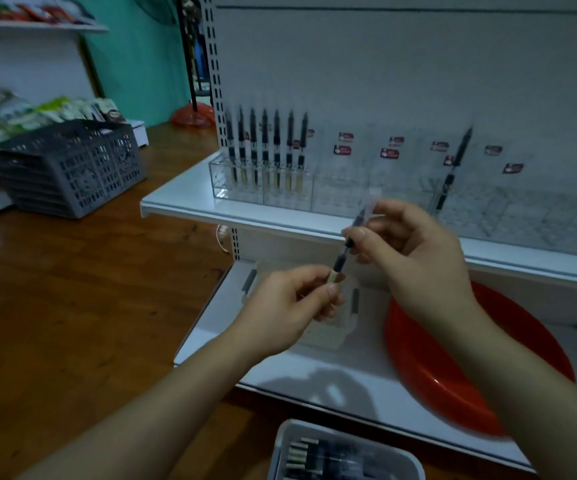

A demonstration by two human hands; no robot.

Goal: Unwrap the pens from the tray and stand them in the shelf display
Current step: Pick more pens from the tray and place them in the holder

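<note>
Nearest me, the white plastic tray [415, 460] holds wrapped pens lying flat; above it my left hand [289, 303] pinches the pale lower end of a slim black pen [344, 252], fingers [332, 291] clamped on it; my right hand [415, 258] grips its clear wrapper [370, 199] higher up, fingers curled round it; the pen slants between them; beyond, seven black pens [265, 147] stand in the clear acrylic shelf display [263, 183].
</note>
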